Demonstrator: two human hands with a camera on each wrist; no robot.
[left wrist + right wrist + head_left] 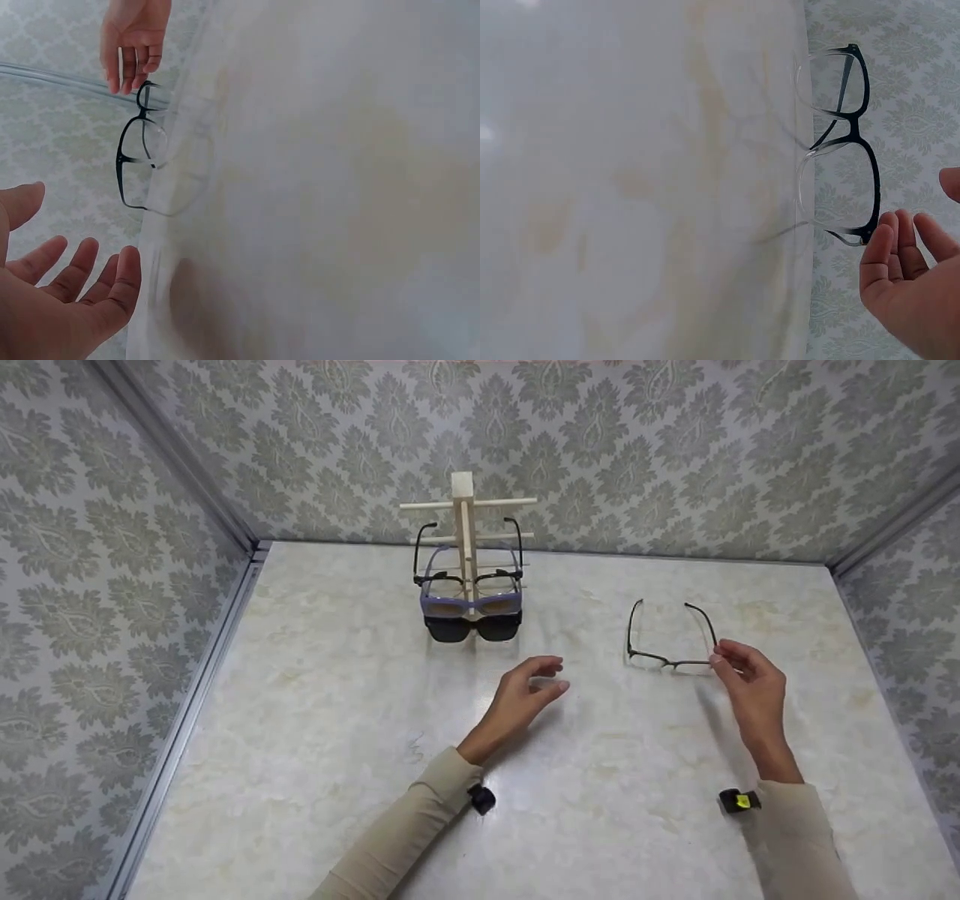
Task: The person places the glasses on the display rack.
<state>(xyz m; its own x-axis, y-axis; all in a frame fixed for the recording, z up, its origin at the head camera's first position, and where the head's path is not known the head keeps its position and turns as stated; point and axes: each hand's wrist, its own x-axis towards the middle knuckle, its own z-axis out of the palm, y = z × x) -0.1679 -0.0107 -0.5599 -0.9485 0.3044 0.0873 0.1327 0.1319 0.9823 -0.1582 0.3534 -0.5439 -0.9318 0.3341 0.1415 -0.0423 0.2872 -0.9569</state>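
Note:
In the head view, eyeglasses (664, 661) with a dark upper frame and clear lower rims stand on the table, temples pointing toward the back. My right hand (754, 686) is at their right hinge corner, fingertips right by the frame. The right wrist view shows the thumb apart from the loosely bent fingers (906, 255), beside the hinge of the eyeglasses (875, 180). My left hand (521, 690) hovers left of the eyeglasses, thumb and fingers spread, holding nothing. From the left wrist, the eyeglasses (120, 169) appear beyond its fingers (127, 274).
Behind my left hand stands a wooden eyewear rack (463, 486) with crossbars. It carries dark-framed glasses (416, 580), purple-framed sunglasses (471, 605) and black sunglasses (474, 628). Patterned walls (600, 442) enclose the back and sides of the marbled table (315, 697).

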